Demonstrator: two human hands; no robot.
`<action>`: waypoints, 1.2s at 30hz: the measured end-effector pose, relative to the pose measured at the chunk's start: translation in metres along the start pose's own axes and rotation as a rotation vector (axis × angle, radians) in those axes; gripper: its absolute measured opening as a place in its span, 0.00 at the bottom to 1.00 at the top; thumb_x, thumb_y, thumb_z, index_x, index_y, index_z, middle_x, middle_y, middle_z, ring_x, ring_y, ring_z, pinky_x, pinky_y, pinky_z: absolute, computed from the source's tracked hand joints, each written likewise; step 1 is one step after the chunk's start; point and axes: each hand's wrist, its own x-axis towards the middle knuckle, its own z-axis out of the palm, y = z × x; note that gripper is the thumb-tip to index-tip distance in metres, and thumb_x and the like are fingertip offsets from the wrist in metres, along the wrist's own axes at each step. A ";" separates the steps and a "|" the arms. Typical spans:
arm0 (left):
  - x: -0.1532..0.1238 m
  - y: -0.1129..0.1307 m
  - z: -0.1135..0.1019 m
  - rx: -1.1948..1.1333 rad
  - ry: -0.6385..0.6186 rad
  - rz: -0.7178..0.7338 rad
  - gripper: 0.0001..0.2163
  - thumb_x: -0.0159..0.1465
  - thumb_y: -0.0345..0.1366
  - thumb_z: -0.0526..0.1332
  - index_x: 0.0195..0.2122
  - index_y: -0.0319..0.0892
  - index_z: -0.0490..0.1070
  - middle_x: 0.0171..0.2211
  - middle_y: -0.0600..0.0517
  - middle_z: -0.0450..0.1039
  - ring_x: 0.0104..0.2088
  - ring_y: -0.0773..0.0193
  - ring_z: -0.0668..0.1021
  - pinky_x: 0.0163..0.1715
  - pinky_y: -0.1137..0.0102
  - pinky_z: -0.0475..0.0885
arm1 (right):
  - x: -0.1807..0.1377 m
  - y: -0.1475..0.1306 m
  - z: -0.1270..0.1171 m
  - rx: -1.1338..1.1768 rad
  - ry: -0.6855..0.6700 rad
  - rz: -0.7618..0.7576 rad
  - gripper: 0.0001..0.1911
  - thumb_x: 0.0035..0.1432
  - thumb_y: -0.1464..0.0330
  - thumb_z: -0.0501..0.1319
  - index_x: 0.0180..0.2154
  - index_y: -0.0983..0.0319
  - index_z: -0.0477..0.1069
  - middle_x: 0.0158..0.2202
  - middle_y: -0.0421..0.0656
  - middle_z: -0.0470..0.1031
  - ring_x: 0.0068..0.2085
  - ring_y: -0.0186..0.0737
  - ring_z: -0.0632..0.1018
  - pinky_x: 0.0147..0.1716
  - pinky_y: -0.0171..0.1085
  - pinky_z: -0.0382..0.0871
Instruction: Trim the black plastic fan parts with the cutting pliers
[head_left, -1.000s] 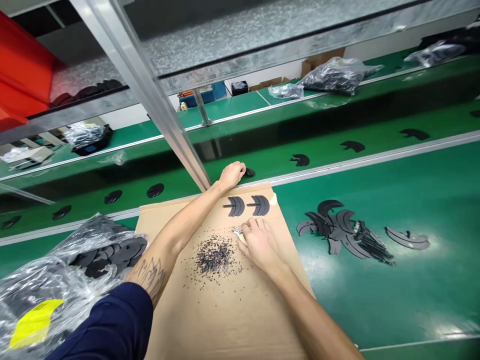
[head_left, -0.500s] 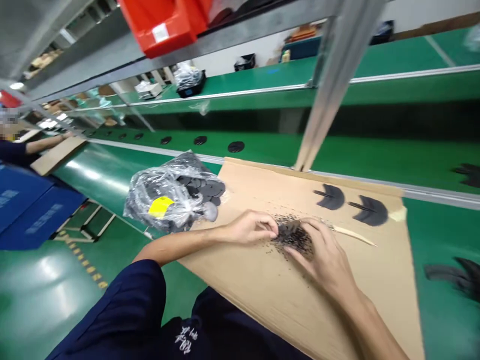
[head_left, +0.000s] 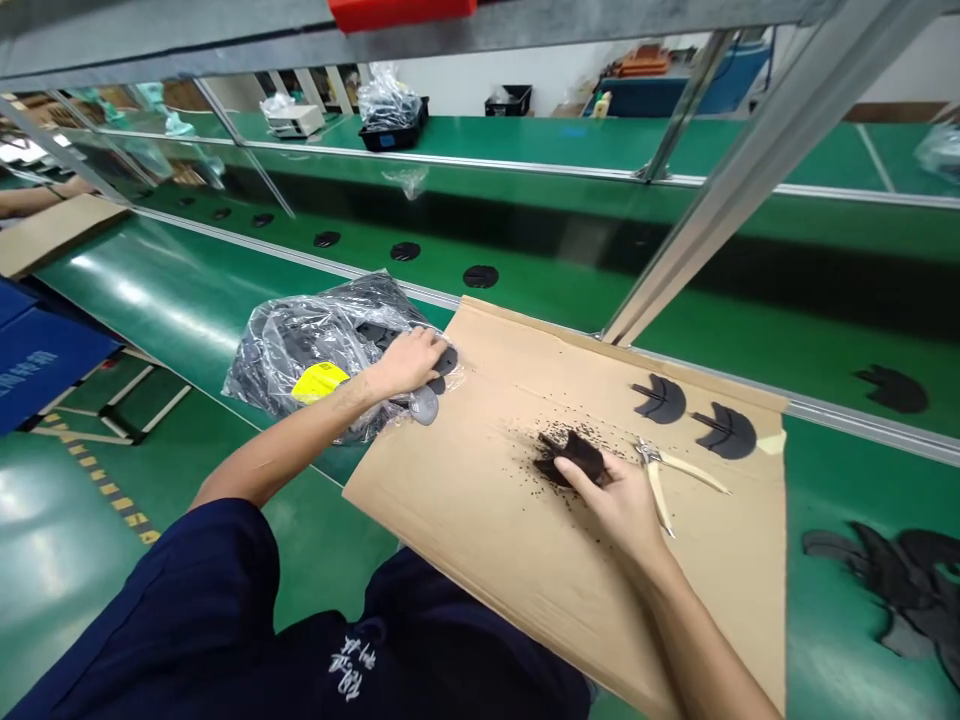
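Observation:
My left hand [head_left: 405,362] reaches into the mouth of a clear plastic bag [head_left: 315,350] full of dark flat disc parts, its fingers curled on the parts there. My right hand [head_left: 611,495] rests on the cardboard sheet [head_left: 480,500], fingers pressing a black fan-shaped part [head_left: 574,455] that lies among small black trimmings. Small cutters [head_left: 660,470] with pale handles lie on the cardboard just right of that hand. Two trimmed black fan-shaped parts [head_left: 694,415] sit side by side near the cardboard's far edge.
A green conveyor belt [head_left: 675,300] beyond the cardboard carries black parts [head_left: 480,275] in a row. A slanted metal post [head_left: 720,200] rises at the cardboard's far edge. A pile of black parts [head_left: 892,580] lies at the right. Another person's arm [head_left: 37,195] is far left.
My left hand moved from the heap of trimmings to the plastic bag. My right hand let go of the cutters, which now lie on the cardboard, and pressed down on a black part. The view swung left.

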 end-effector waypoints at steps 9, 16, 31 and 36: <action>-0.006 0.032 0.007 -0.613 0.358 0.181 0.18 0.65 0.42 0.65 0.54 0.41 0.70 0.45 0.48 0.73 0.39 0.63 0.79 0.45 0.66 0.77 | 0.004 0.003 -0.003 0.453 -0.013 0.329 0.30 0.42 0.42 0.74 0.30 0.62 0.76 0.27 0.45 0.80 0.24 0.41 0.79 0.26 0.40 0.78; -0.022 0.128 0.054 -1.043 0.562 0.565 0.19 0.63 0.40 0.70 0.52 0.40 0.70 0.47 0.43 0.72 0.51 0.58 0.77 0.51 0.63 0.78 | -0.013 0.005 -0.002 0.632 -0.100 0.366 0.27 0.49 0.45 0.73 0.30 0.62 0.75 0.23 0.42 0.79 0.23 0.37 0.78 0.27 0.35 0.75; -0.029 0.135 0.084 -0.767 0.531 0.676 0.20 0.70 0.35 0.60 0.63 0.44 0.68 0.59 0.41 0.68 0.59 0.54 0.74 0.57 0.53 0.78 | -0.019 0.012 0.005 0.591 -0.028 0.363 0.25 0.49 0.46 0.73 0.33 0.61 0.75 0.27 0.39 0.77 0.26 0.36 0.77 0.28 0.36 0.76; -0.033 0.136 0.081 -0.793 0.508 0.651 0.21 0.68 0.33 0.63 0.62 0.42 0.68 0.55 0.41 0.66 0.57 0.55 0.74 0.55 0.57 0.80 | -0.021 0.015 0.007 0.501 -0.037 0.297 0.24 0.54 0.47 0.71 0.39 0.61 0.78 0.32 0.40 0.78 0.31 0.37 0.76 0.32 0.36 0.76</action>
